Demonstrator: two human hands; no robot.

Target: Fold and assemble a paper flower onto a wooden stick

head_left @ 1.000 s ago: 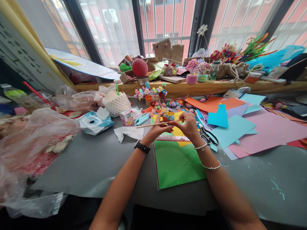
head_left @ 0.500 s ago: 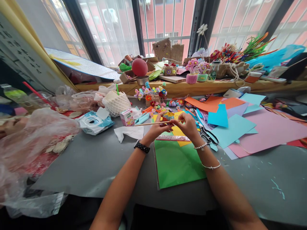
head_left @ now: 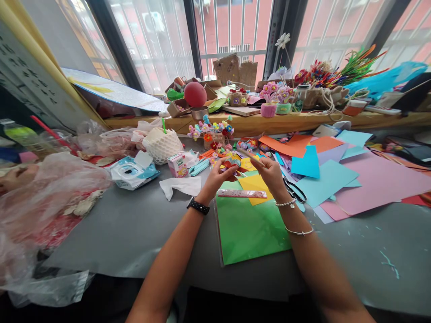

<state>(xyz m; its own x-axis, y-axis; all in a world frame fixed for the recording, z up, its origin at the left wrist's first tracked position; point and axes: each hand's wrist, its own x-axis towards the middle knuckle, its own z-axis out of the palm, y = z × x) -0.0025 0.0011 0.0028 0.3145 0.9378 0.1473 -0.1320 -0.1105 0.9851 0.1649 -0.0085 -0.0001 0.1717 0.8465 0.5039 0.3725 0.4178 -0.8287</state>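
Note:
In my left hand (head_left: 218,176), closed at the fingertips, is a small multicoloured paper craft (head_left: 233,160) with yellow, blue and red parts; its exact form is too small to make out. My right hand (head_left: 271,174) grips a thin wooden stick (head_left: 248,155), whose free end points up and to the left, apart from the paper piece. Beneath both hands lie yellow paper (head_left: 257,185), a clear-and-pink ruler (head_left: 241,194) and a green paper pack (head_left: 251,231). Black-handled scissors (head_left: 296,190) rest beside my right wrist, partly hidden by it.
Coloured paper sheets (head_left: 377,184) spread over the right side. To the left are a wipes pack (head_left: 133,172), a tissue (head_left: 180,185), a small pink box (head_left: 178,165) and plastic bags (head_left: 57,188). Craft flowers (head_left: 212,130) stand before the crowded windowsill (head_left: 151,122).
The stick has swung from lying level across both hands to slanting up from my right hand alone. My right hand has moved slightly right, away from the paper craft.

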